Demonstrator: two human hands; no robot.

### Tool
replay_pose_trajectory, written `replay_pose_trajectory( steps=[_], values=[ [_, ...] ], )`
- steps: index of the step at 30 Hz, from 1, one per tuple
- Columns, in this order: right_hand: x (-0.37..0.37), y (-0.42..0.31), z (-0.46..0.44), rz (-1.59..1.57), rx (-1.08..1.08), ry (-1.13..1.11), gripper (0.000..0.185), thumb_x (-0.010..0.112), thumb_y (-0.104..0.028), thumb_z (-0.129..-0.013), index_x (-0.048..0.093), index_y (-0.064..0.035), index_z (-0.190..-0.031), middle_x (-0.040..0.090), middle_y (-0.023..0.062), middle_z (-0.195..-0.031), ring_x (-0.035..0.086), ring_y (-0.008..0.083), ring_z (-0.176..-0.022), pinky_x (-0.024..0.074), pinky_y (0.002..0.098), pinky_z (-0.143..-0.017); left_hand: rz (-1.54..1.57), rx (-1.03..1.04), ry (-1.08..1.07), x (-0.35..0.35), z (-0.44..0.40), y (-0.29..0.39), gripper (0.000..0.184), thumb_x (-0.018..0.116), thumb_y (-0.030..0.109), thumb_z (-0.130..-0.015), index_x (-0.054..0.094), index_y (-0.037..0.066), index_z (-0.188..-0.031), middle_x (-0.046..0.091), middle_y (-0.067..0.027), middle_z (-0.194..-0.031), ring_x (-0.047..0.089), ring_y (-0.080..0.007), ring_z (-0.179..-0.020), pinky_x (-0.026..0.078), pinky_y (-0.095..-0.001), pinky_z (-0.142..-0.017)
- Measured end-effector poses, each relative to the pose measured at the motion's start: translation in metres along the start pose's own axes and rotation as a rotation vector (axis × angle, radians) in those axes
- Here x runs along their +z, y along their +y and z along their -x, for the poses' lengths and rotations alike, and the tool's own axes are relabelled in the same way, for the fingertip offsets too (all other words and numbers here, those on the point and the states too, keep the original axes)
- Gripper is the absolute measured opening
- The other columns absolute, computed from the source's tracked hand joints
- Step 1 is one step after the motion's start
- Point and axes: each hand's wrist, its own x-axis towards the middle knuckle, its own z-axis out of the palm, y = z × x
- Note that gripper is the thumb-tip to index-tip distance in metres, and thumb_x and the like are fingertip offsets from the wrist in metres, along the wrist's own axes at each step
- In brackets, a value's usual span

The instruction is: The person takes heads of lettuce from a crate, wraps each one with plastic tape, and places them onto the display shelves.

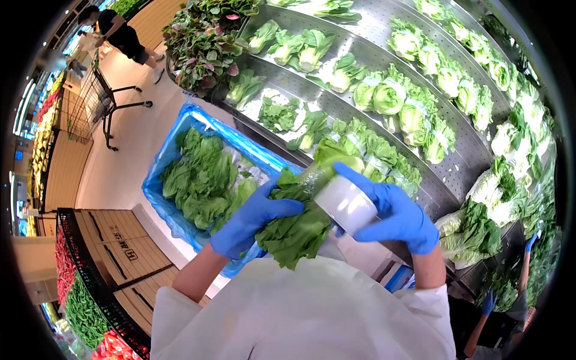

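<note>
My left hand (255, 217), in a blue glove, is closed around a head of leafy green lettuce (298, 235) in front of my chest. My right hand (401, 210), gloved in blue too, grips a white roll of clear film (346, 204) by its side. Shiny clear film lies on the lettuce next to the roll. Just beyond my left hand is a crate lined with blue plastic (157, 171), and loose lettuce (201, 171) lies inside it.
Stepped metal shelves (360, 51) hold rows of greens, with Chinese cabbages (474, 231) at the right. Wooden bins with peppers (90, 309) stand at lower left. A person (123, 36) stands by a shopping cart (99, 102). Another person's gloved hand (489, 303) shows at lower right.
</note>
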Motion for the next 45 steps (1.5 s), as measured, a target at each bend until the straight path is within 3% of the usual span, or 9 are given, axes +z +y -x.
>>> replay_pose_trajectory(
  steps=[9,13,17,22,29,31,35,40,45],
  values=[
    [-0.023,0.087,0.02,0.453,0.201,0.161,0.048,0.076,-0.021,-0.068,0.059,-0.0028,-0.109,0.054,0.0085,-0.116,0.052,0.0192,-0.103,0.0404,0.0298,-0.09,0.25,0.03,0.002,-0.003,0.023,0.001,0.057,0.055,0.001,-0.07,0.04,0.0,-0.124,0.054,-0.0104,-0.114,0.056,-0.0192,-0.1,0.047,-0.0314,-0.086],
    [-0.059,0.132,0.008,0.982,-0.507,-0.003,0.059,0.071,-0.02,-0.073,0.046,-0.0027,-0.124,0.052,0.0086,-0.12,0.05,0.017,-0.105,0.0387,0.0283,-0.092,-0.297,-0.145,-0.239,0.006,0.009,-0.003,0.062,0.065,-0.002,-0.064,0.043,0.006,-0.122,0.054,-0.0051,-0.111,0.053,-0.0134,-0.099,0.043,-0.0273,-0.087],
    [-0.049,0.102,-0.022,0.305,0.051,-0.272,0.054,0.067,-0.013,-0.074,0.046,-0.0005,-0.123,0.056,0.0066,-0.114,0.051,0.0152,-0.103,0.0374,0.0293,-0.094,-0.56,-0.301,-0.457,0.013,-0.004,-0.013,0.056,0.072,0.004,-0.068,0.046,0.009,-0.117,0.053,-0.0021,-0.109,0.05,-0.0102,-0.099,0.041,-0.0253,-0.087],
    [-0.045,0.055,-0.026,-0.201,-0.042,-0.195,0.056,0.065,-0.01,-0.075,0.043,0.004,-0.123,0.056,0.0102,-0.114,0.052,0.0149,-0.104,0.0396,0.0293,-0.093,-0.51,-0.374,-0.265,0.019,-0.004,-0.009,0.076,0.072,0.003,-0.068,0.033,0.007,-0.133,0.052,-0.0048,-0.116,0.049,-0.0118,-0.104,0.039,-0.0274,-0.092],
    [-0.02,-0.011,-0.022,0.626,-0.283,-0.161,0.057,0.066,-0.016,-0.075,0.045,0.0004,-0.125,0.037,0.0192,-0.134,0.035,0.021,-0.126,0.031,0.0313,-0.1,-0.322,-0.09,-0.139,-0.003,-0.019,-0.021,0.077,0.072,0.007,-0.068,0.031,0.006,-0.133,0.048,-0.0046,-0.122,0.048,-0.0153,-0.109,0.038,-0.0315,-0.094],
    [-0.008,-0.001,-0.014,0.6,-0.25,-0.081,0.054,0.072,-0.014,-0.07,0.052,-0.0023,-0.118,0.028,0.0192,-0.14,0.025,0.0236,-0.131,0.0285,0.0339,-0.102,-0.419,0.074,-0.169,-0.013,-0.024,-0.029,0.075,0.073,0.01,-0.067,0.034,0.007,-0.131,0.049,-0.0067,-0.12,0.049,-0.0164,-0.109,0.041,-0.0319,-0.093],
    [0.006,0.041,0.006,0.452,-0.573,0.193,0.049,0.079,-0.01,-0.061,0.057,-0.0011,-0.104,0.059,0.0084,-0.1,0.052,0.0229,-0.104,0.0217,0.0491,-0.106,0.065,0.068,0.047,0.005,0.002,-0.029,0.06,0.062,0.002,-0.074,0.033,0.003,-0.127,0.05,-0.0115,-0.117,0.054,-0.0212,-0.104,0.047,-0.0337,-0.087],
    [0.012,0.061,0.004,-0.241,-0.111,0.445,0.045,0.075,-0.001,-0.057,0.06,0.0003,-0.1,0.058,0.0099,-0.108,0.048,0.0216,-0.112,0.037,0.031,-0.093,0.319,0.103,0.086,-0.008,-0.003,-0.057,0.054,0.056,0.001,-0.078,0.035,0.003,-0.127,0.051,-0.0112,-0.116,0.055,-0.0211,-0.102,0.049,-0.0332,-0.086],
    [-0.007,0.058,0.002,-0.135,-0.054,0.381,0.045,0.072,-0.004,-0.06,0.059,0.0014,-0.102,0.06,0.0087,-0.102,0.058,0.016,-0.091,0.0473,0.0296,-0.079,0.066,0.029,0.135,-0.005,-0.003,-0.041,0.046,0.055,0.007,-0.082,0.039,0.004,-0.125,0.053,-0.0084,-0.113,0.056,-0.017,-0.1,0.049,-0.0306,-0.083]
  ],
)
